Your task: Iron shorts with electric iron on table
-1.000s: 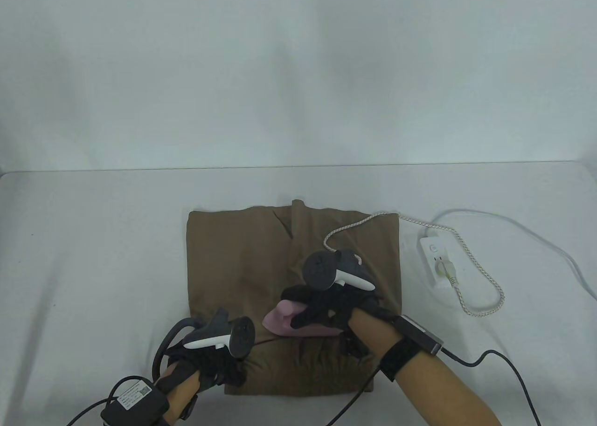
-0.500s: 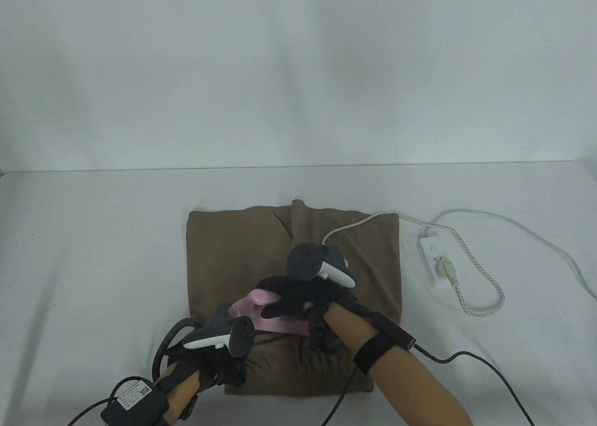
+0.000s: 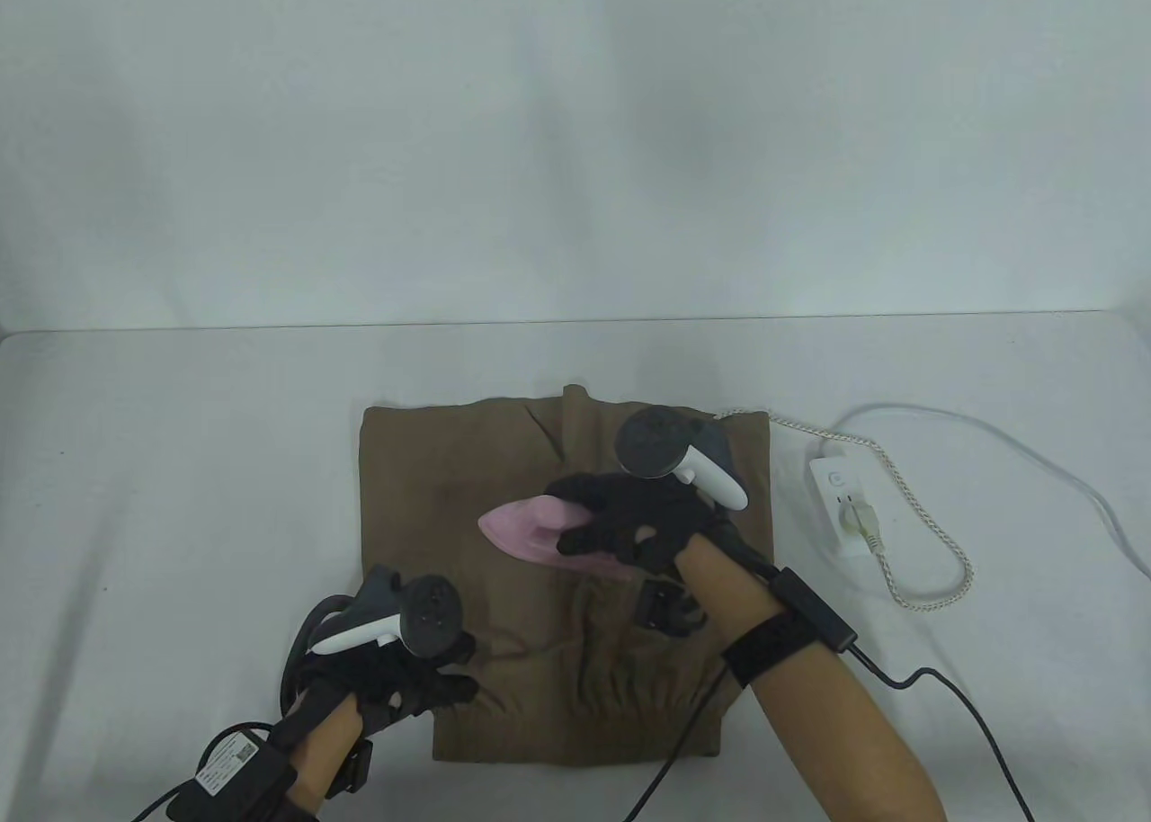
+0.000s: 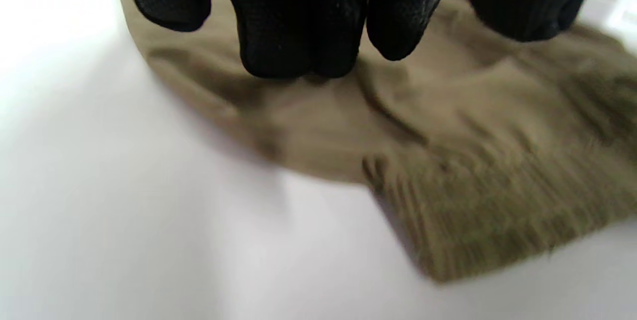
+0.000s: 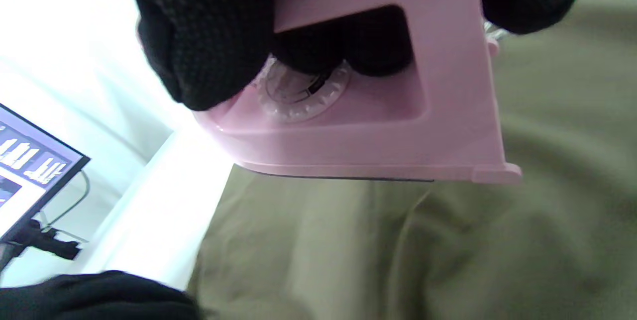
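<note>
Brown shorts [image 3: 450, 498] lie flat on the white table, waistband toward the front edge. My right hand [image 3: 629, 521] grips the handle of a pink electric iron [image 3: 530, 530] that rests on the middle of the shorts, nose pointing left. In the right wrist view my fingers [image 5: 199, 36] wrap the handle of the iron [image 5: 378, 126] above its dial. My left hand [image 3: 405, 683] rests on the shorts' front left corner, fingertips [image 4: 293, 36] pressing on the fabric [image 4: 473, 160] near the waistband.
A white power strip [image 3: 841, 507] lies right of the shorts, with the iron's braided cord [image 3: 926, 534] plugged in and looping on the table. A white cable [image 3: 1034, 453] runs off right. Glove wires trail from both wrists.
The iron went left toward my left hand, then back right and farther away to the middle of the shorts. My left hand shifted a little left and back along the corner.
</note>
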`<state>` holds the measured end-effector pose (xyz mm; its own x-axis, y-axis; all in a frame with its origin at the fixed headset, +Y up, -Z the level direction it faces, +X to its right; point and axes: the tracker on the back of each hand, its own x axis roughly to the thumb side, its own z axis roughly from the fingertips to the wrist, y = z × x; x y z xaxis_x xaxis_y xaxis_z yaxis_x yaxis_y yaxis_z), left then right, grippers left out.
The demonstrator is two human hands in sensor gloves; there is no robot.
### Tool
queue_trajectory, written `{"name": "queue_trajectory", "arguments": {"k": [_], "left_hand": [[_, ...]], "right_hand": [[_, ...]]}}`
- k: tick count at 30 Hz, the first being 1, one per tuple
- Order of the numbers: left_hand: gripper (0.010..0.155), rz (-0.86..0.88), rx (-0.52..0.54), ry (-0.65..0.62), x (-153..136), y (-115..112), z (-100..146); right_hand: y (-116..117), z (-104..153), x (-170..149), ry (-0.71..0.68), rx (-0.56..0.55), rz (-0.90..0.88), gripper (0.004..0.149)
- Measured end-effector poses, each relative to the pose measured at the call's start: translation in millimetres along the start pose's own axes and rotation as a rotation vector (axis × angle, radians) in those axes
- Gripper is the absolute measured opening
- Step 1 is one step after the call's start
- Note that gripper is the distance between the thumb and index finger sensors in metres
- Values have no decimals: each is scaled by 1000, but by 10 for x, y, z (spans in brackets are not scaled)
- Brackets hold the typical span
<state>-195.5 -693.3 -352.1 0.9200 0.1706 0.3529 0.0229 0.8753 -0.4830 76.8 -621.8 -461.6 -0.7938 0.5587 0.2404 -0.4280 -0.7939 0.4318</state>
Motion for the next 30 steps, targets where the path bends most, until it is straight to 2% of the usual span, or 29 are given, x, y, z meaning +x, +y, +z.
{"name": "queue_trajectory", "arguments": {"k": [7, 12, 16, 18, 21, 26, 30], "left_hand": [[66, 71, 248, 38, -28, 404, 324], [65, 107, 378, 52, -59, 413, 359], [66, 83, 358, 92, -137, 379, 366], [66, 71, 416, 116, -173, 381, 423], [66, 88, 424, 117, -204, 375, 480], [66, 94, 424, 122, -252, 374, 508], [66, 110, 408, 132, -304, 359, 500]], "right_hand": [[-395, 117, -183, 58, -160, 33, 62], [-627, 117, -355, 119, -316, 81, 61], [-741, 64, -546, 172, -441, 75, 61], [-789, 20, -651, 197, -498, 62, 61], [-835, -52, -811, 234, -584, 17, 60], [-909, -173, -1102, 317, -711, -106, 59], [-962, -256, -1367, 415, -785, -288, 57]]}}
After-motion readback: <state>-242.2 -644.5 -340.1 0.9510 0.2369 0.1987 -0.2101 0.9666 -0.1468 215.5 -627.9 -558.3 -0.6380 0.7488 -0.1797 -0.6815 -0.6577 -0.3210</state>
